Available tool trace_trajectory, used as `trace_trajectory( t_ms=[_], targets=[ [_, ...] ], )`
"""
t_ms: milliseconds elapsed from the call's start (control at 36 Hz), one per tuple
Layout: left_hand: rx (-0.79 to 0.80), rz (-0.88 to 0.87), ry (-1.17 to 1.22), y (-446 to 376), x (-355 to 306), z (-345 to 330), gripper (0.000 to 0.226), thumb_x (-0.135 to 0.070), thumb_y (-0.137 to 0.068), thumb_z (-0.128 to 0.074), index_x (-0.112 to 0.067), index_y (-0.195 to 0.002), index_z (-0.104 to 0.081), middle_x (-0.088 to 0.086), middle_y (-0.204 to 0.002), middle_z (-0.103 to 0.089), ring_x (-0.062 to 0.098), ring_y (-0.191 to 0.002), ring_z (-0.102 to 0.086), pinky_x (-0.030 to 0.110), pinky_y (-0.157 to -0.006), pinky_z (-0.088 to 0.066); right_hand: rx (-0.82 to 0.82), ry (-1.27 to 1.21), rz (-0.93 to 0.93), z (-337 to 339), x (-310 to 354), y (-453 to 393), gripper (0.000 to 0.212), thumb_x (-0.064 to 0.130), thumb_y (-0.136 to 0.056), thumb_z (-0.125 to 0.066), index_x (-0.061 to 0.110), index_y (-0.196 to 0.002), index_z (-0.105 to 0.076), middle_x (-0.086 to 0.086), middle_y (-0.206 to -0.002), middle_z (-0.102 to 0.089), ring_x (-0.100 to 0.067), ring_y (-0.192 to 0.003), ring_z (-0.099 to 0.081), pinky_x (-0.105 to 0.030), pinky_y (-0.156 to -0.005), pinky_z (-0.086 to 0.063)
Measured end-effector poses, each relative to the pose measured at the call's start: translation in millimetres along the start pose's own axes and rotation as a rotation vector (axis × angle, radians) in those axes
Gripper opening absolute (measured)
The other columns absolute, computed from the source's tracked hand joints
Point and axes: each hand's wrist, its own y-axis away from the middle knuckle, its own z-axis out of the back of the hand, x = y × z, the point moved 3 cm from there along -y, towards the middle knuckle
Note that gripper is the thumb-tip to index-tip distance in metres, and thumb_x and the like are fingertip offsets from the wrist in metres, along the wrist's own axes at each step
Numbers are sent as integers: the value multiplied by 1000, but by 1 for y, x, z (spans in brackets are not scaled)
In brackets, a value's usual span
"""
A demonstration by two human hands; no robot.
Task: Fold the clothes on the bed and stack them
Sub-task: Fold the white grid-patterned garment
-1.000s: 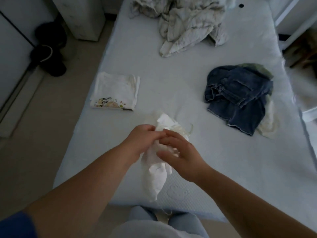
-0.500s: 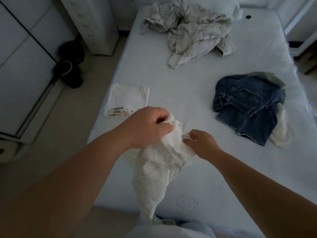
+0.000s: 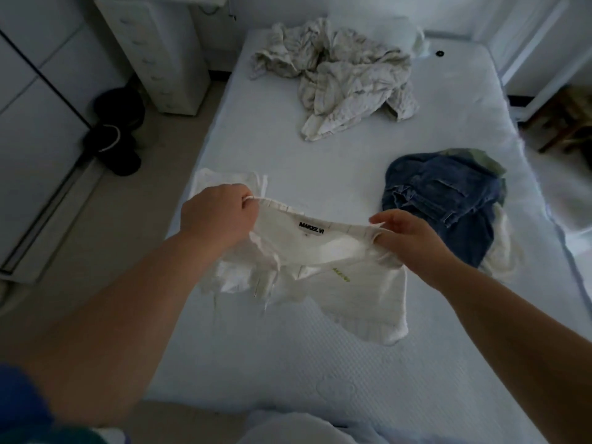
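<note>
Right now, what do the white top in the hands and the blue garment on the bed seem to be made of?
White top: thin, soft cloth, perhaps cotton; light shows through, it hangs limp, the hem looks ribbed. Blue garment: denim, probably; faded blue, thick seams, stiff folds.

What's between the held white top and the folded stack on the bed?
Nothing visible. The left hand and right hand hold the white top by its neckline above the bed; the folded white garment lies just beyond the left hand, partly hidden by it.

White drawer unit (image 3: 160, 56) beside the bed, dark shoes (image 3: 117, 136) on beige floor, wooden chair (image 3: 567, 123) at right
</note>
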Motion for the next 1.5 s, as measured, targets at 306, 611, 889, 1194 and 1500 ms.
trace_trajectory(
  t_ms=[306,611,889,1194,1500],
  targets=[
    [190,79,650,-7,-1,12,26,-19,-82,-52,-21,-56,-55,-13,-43,-43,2,-41,-40,28,-48,-29,198,-406,-39,24,15,7,21,6,-71,-50,-3,-86,-61,-18,-80,-60,-30,-73,-58,-36,-69,-47],
    [649,145,1015,-10,4,6,26,-33,-61,-78,-24,-48,-58,-10,-49,-48,3,-44,-46,15,-41,-37,265,-833,-60,44,32,10,54,29,-33,-91,10,-72,-58,-12,-77,-50,-19,-72,-54,-23,-72,-46],
    [899,218,1096,-1,16,-2,14,-23,-68,-66,-16,-73,-77,1,-83,-73,12,-78,-66,23,-71,-53,437,-587,3,66,31,18,49,-10,-78,-26,-15,-116,-56,-34,-119,-56,-46,-109,-55,-51,-99,-40],
    [479,-82,504,0,-8,-4,14,-34,-71,-77,-40,-63,-66,-22,-59,-61,-9,-55,-54,8,-51,-36,-51,699,215,75,47,22,22,25,-87,-62,41,-73,-56,18,-73,-58,3,-69,-51,-13,-60,-33],
    [155,-105,785,-3,-18,2,20,-43,-77,-64,-30,-66,-55,-12,-56,-46,4,-52,-42,15,-49,-35,-31,352,-8,80,16,29,47,58,-73,-57,13,-79,-68,-14,-84,-66,-23,-73,-63,-33,-71,-51]
  ],
)
